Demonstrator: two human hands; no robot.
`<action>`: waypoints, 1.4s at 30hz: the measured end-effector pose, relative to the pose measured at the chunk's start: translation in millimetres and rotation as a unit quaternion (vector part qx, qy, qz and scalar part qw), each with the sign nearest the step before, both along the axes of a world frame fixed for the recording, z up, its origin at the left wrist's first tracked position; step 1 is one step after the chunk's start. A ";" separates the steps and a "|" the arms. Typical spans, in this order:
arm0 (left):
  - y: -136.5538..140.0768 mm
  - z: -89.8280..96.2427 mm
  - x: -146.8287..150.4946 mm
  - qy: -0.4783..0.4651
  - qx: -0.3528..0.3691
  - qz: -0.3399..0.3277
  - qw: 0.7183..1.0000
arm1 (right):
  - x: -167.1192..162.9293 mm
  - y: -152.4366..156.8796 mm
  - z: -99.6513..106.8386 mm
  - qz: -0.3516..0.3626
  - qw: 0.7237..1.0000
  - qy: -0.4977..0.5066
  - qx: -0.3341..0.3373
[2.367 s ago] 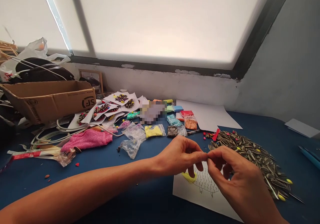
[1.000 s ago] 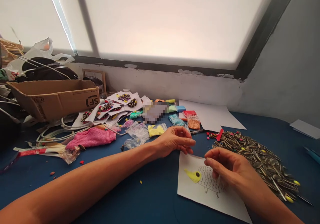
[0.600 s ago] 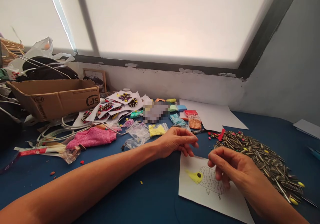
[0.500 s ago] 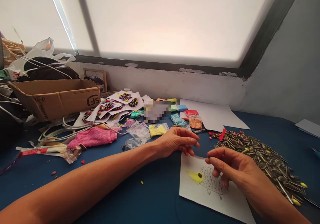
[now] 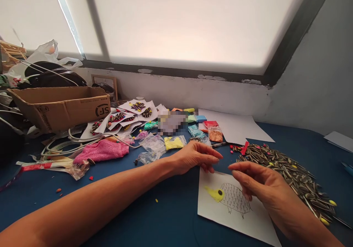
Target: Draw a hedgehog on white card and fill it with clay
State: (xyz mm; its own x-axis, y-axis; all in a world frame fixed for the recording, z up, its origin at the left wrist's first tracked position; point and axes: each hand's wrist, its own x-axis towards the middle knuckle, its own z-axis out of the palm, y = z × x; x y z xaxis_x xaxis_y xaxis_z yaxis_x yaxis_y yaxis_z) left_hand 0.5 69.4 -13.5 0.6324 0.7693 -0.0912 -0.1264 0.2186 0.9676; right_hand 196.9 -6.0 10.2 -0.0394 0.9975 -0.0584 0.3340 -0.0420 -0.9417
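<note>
A sheet with a drawn animal [image 5: 234,217] lies on the counter [image 5: 154,221] at the near right, with the left hand [image 5: 194,158] at its far left corner and the right hand [image 5: 257,182] over its right part (apart from each other). A heap of seeds [image 5: 286,175] lies just right of the sheet. Small bags [image 5: 172,143] lie behind the left hand, blank paper [image 5: 234,127] behind the seeds, and a cardboard box [image 5: 59,105] sits far left.

The cardboard box [image 5: 59,105] bears a printed "SF" logo on its side.
</note>
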 end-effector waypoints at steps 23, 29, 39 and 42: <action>-1.0 -1.7 2.3 -0.005 0.045 -0.011 0.999 | -7.4 -2.0 4.5 -0.023 1.000 -0.011 0.005; -5.5 8.1 3.5 0.001 0.042 0.005 0.999 | -7.7 -2.4 4.5 -0.009 0.999 -0.035 0.017; -7.6 5.4 3.6 -0.014 0.056 -0.013 0.998 | -4.2 -2.3 1.6 -0.001 1.000 -0.002 0.002; -8.1 7.0 3.5 -0.004 0.055 -0.031 0.998 | -6.0 -3.3 1.9 -0.008 1.000 0.014 0.002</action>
